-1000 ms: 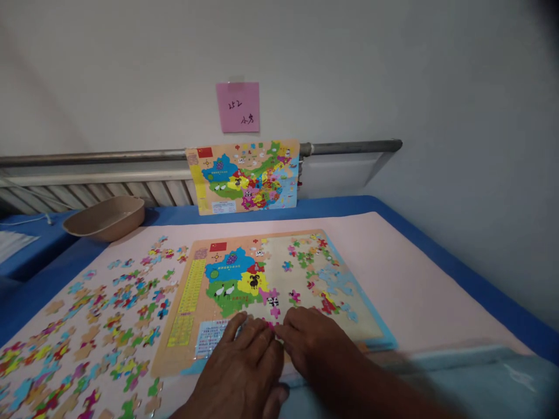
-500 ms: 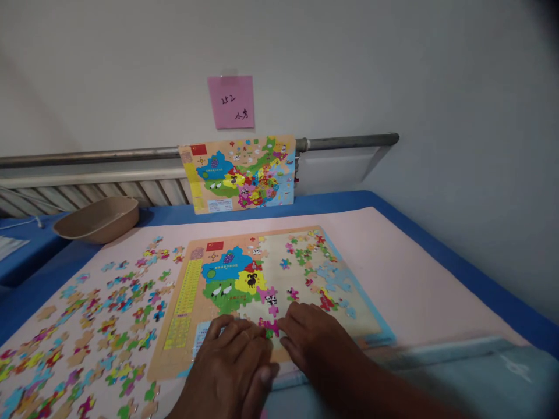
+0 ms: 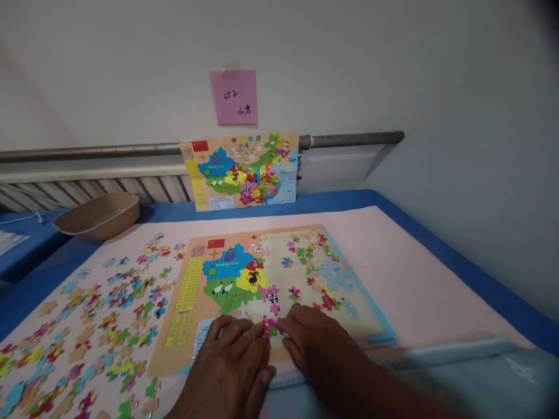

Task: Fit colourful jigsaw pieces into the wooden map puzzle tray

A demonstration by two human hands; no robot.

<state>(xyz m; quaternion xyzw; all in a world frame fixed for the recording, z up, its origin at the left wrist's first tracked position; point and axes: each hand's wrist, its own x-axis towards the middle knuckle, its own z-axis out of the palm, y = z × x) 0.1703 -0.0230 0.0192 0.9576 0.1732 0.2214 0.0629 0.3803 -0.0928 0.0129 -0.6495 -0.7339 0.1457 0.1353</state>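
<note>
My left hand (image 3: pixel 229 361) rests on the lower part of the jigsaw board (image 3: pixel 174 361), fingers lying bent and a little apart, its index fingertip at a cluster of magenta jigsaw pieces (image 3: pixel 271 323) with a green patch. From the other side, my right hand (image 3: pixel 312 337) has its fingers pressed together on the right edge of those pieces. Just above lies a pink panda section (image 3: pixel 273 298), joined to the assembled left half of the map. A loose magenta piece (image 3: pixel 294 292) sits right of the panda. The thumb tips are partly hidden.
Many loose pieces (image 3: pixel 109 320) spread over the pink mat left of the board. More piece groups (image 3: pixel 334 276) lie on the board's right side. A printed reference map (image 3: pixel 244 171) leans at the back against a pipe. A tan basin (image 3: pixel 98 215) stands back left.
The view has shifted slightly. Between my fingertips the magenta pieces show more, as my hands have moved a little on them. Both hands stay at the same spot on the board.
</note>
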